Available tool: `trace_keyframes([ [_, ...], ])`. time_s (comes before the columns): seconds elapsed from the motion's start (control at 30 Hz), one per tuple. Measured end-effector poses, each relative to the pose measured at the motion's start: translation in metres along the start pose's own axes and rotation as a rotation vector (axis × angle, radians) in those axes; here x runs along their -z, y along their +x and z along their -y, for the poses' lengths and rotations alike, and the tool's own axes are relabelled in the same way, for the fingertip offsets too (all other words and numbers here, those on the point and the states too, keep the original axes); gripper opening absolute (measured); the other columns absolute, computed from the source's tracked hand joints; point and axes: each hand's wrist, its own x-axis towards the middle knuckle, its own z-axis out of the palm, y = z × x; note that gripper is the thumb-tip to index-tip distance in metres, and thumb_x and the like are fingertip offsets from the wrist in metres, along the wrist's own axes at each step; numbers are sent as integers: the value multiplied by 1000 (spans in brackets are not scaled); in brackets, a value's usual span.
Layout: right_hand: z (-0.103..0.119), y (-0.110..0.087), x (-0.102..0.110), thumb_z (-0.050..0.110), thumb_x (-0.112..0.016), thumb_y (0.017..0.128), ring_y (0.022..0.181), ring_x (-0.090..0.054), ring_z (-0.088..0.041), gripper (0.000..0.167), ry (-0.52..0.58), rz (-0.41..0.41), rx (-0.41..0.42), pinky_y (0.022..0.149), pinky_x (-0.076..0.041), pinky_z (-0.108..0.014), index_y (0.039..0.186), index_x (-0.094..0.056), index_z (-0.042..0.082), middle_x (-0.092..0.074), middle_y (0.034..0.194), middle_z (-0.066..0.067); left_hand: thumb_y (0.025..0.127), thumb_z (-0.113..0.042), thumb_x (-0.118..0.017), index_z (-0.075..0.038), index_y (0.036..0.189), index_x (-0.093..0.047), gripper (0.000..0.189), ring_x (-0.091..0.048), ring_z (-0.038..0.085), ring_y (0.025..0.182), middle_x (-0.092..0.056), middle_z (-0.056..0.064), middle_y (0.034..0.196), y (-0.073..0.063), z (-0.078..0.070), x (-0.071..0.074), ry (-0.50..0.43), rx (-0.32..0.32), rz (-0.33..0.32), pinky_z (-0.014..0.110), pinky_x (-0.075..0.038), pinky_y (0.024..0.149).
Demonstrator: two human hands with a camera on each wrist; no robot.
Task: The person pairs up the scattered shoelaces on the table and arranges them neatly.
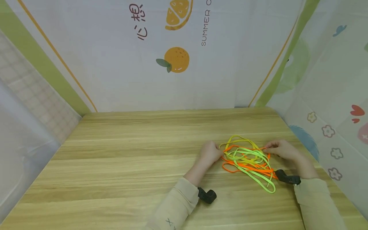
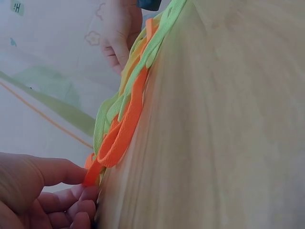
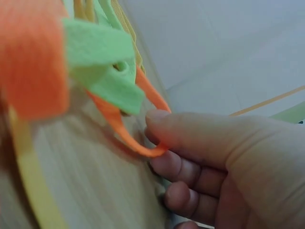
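Head view | orange lace point(image 1: 264, 171) at 4 o'clock, ends kinda lost | left hand point(image 1: 210, 152), right hand point(image 1: 283, 150): fingers point(image 2: 62, 171) pinching it

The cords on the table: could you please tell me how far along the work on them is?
Done: little visibly; the cords lie bunched together, none fully separate. In hand: the left hand pinches an orange cord; the right hand, opposite, pinches an orange loop. Left: probably separating them, since green and yellow cords overlap the orange.
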Motion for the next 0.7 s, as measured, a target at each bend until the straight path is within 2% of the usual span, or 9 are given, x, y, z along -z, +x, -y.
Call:
trace_keyframes([
  [0.1,-2,0,0,23,-65,91,61,-48,-15,31,10,-2,1,53,-42,-28,105,-66,-6,-57,75,-4,77,-6,-66,-16,44,-34,46,-29,7,34,-31,-8,38,1,1,1,-24,18,32,19,-19,36],
  [0.33,-4,0,1,22,-64,93,57,-46,-14,30,23,10,2,52,-40,-28,104,-66,-5,-53,68,-3,84,-9,-66,-13,47,-42,45,-39,10,34,-42,-3,39,3,7,3,-161,36,100,20,-26,35],
  [0.6,-3,-2,3,19,-61,94,59,-47,-15,28,35,11,11,55,-40,-28,102,-66,-8,-53,67,-2,85,-5,-66,-3,61,-63,24,-49,13,40,-56,4,51,3,7,9,-233,48,156,22,-37,39],
  [0.7,-2,-2,4,20,-62,94,61,-48,-16,29,29,2,0,57,-41,-29,103,-66,-7,-54,70,-4,85,-3,-64,-1,62,-64,22,-49,13,40,-55,4,50,3,7,11,-233,46,167,22,-37,39],
])
